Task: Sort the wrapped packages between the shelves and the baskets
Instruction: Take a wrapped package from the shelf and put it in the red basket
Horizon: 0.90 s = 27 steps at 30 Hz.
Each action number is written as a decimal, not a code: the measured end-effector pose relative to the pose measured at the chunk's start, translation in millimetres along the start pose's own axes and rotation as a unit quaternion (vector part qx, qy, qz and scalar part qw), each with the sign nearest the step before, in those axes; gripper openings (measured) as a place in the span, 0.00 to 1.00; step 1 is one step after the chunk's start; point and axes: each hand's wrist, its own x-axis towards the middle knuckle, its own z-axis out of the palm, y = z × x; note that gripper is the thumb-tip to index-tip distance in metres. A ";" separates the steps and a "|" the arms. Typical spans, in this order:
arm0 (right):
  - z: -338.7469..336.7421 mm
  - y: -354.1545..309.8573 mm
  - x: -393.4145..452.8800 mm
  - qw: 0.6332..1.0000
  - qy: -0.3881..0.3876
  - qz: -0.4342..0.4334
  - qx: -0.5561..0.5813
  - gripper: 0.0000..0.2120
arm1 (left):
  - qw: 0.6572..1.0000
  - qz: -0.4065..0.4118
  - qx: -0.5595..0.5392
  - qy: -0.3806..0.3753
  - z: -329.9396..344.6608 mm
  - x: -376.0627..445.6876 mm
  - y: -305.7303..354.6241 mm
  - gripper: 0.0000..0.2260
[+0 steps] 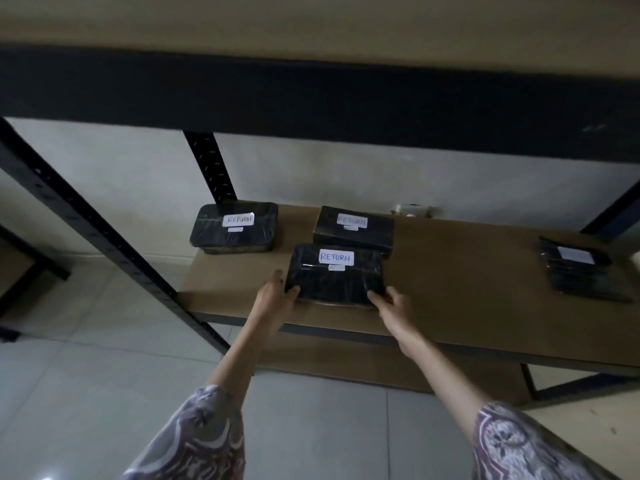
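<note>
A black wrapped package point(334, 277) with a white "RETURN" label lies on the brown shelf board point(450, 289). My left hand point(278, 292) grips its near left corner and my right hand point(393, 301) grips its near right corner. Two more black packages labelled "RETURN" lie behind it: one at the back left point(235, 228) and one directly behind point(353, 230). A fourth black package point(581, 270) with a white label lies at the shelf's right end. No basket is in view.
A dark upper shelf beam point(311, 98) runs across above the packages. Black perforated uprights stand at the left point(104, 237) and at the back point(211, 168). A small white object point(412, 210) sits by the wall. Pale floor tiles point(86, 375) lie below left.
</note>
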 end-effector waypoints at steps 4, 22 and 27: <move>10.2 6.6 3.1 0.999 0.025 -0.030 0.019 0.19 | 0.999 0.032 -0.021 0.010 1.8 6.4 -9.0 0.17; 12.0 18.9 -1.4 0.995 0.023 -0.050 0.085 0.11 | 0.994 0.045 -0.089 0.046 11.0 -5.4 -22.9 0.17; 15.0 10.5 6.3 0.993 0.053 -0.015 0.108 0.11 | 0.996 0.043 -0.066 0.048 11.6 -2.4 -21.6 0.14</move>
